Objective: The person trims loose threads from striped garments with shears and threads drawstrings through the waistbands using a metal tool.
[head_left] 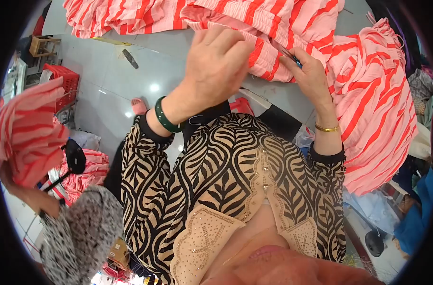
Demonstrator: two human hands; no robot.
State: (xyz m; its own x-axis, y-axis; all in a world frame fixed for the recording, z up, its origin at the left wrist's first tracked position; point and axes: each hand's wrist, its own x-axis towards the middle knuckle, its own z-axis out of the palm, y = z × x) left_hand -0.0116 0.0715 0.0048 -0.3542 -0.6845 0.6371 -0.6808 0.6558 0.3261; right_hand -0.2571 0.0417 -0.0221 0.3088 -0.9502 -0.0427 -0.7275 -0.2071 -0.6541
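My left hand [218, 64], a green bangle at its wrist, is raised in front of the garment. Its fingers are curled closed, and their tips are hidden, so I cannot tell what they hold. To its right, my right hand [311, 76] grips small scissors [296, 61] with a blue handle. Their blades point up and left against the cloth. The pink garment with red stripes [311, 23] lies across the table's far side, with a gathered elastic edge between my hands.
More striped fabric [373, 104] hangs in a heap at the right. On the left, another person's patterned sleeve [83, 232] shows near a raised striped cloth [31, 128]. A red basket [64, 85] and a wooden stool [44, 46] stand further off. A dark narrow object [130, 59] lies on the grey surface.
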